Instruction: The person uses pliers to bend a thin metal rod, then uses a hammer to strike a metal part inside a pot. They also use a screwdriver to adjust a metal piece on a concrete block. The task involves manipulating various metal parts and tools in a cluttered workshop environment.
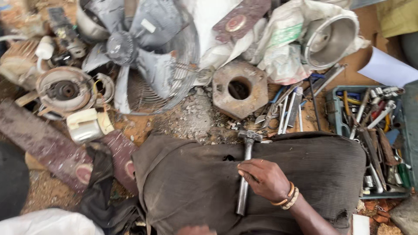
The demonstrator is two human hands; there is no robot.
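Your right hand [264,178] rests on the hammer [245,174], fingers [249,170] curled over the metal handle about midway down, closed on it but looks like a loose grip, palm down. Two bangles [287,198] sit on that wrist. The hammer lies flat on the dark brown cloth [196,182], head pointing away from you at the cloth's far edge, handle end toward you. The cloth is draped over something bulky, can't tell what, and has a small hole just left of the handle.

Your left hand [196,229] only shows as a sliver at the bottom edge, below the cloth, can't tell whether it's open or closed or holding anything.

Just beyond the hammer head: gravel and dust on the ground, then a rusty hexagonal metal plate [240,89] with a round hole in the middle. To its right a loose bunch of screwdrivers and pliers [287,109] lies on the ground. Far right, a blue-green tool tray [333,109] packed with sockets, wrenches and screwdrivers, touching the right edge of the cloth.

Far side, centre-left: a grey fan [143,56] with its wire guard lying flat. Left of that a round motor part [64,90] and a small cream-coloured box-shaped part [85,125]. A dark red fan blade [48,148] lies diagonally at left, another dark red blade [239,19] at top centre. Top right, a shiny metal bowl [328,41] sits among white plastic bags [283,52]
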